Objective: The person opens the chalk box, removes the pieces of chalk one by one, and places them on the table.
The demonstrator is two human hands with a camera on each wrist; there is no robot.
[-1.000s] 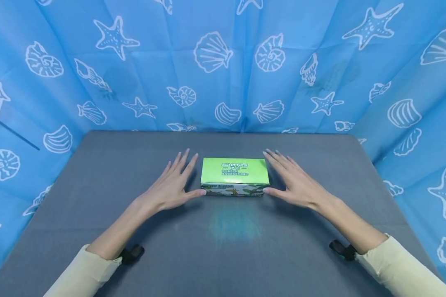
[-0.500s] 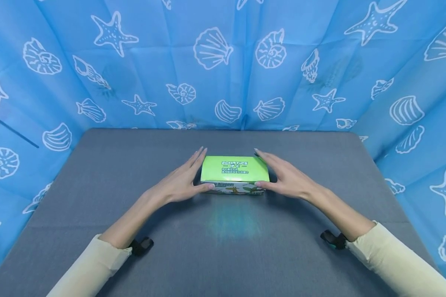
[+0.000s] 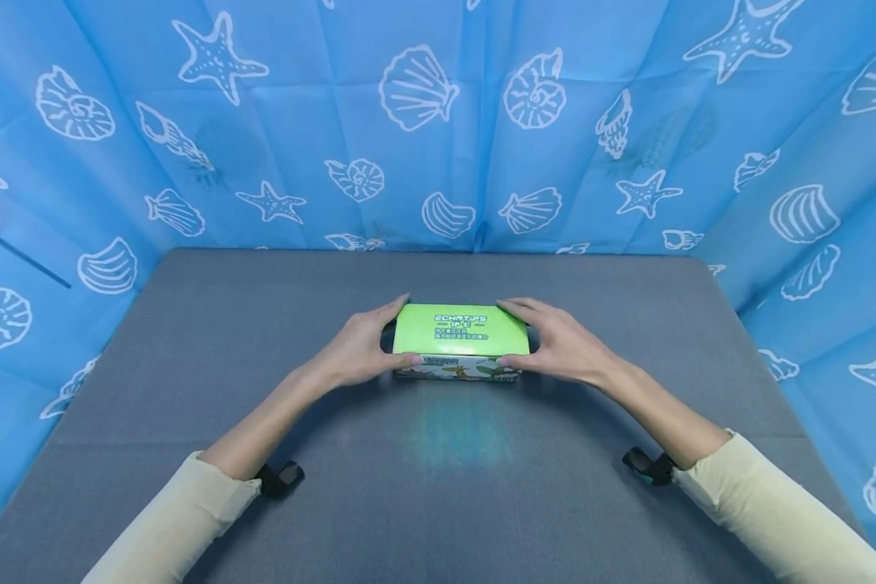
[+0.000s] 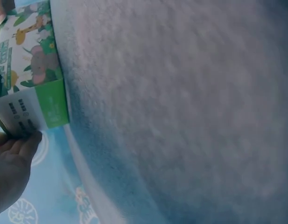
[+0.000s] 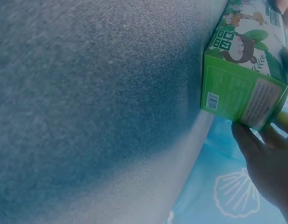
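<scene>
A green-topped cardboard box [image 3: 461,331] with white lettering rests on the grey table, its long printed side facing me. Around its left end my left hand [image 3: 361,349] curls, thumb on the front side and fingers behind. My right hand [image 3: 558,347] grips the opposite end the same way. In the left wrist view, animal drawings cover the box's side [image 4: 34,51], and fingertips reach the edge of its end. The right wrist view gives the green end panel [image 5: 232,91] with a barcode, fingers close along its far edge. Both hands partly hide the box's ends.
Grey cloth covers the tabletop [image 3: 438,503]. Behind and beside it hangs a blue curtain [image 3: 299,122] with white shells and starfish. A black strap [image 3: 281,480] sits on the left wrist, another [image 3: 650,466] on the right, below cream sleeves.
Both hands have moved inward from beside the box and now hold its two ends, fingers bent and thumbs on the front. The view has tilted slightly; the box stays in place.
</scene>
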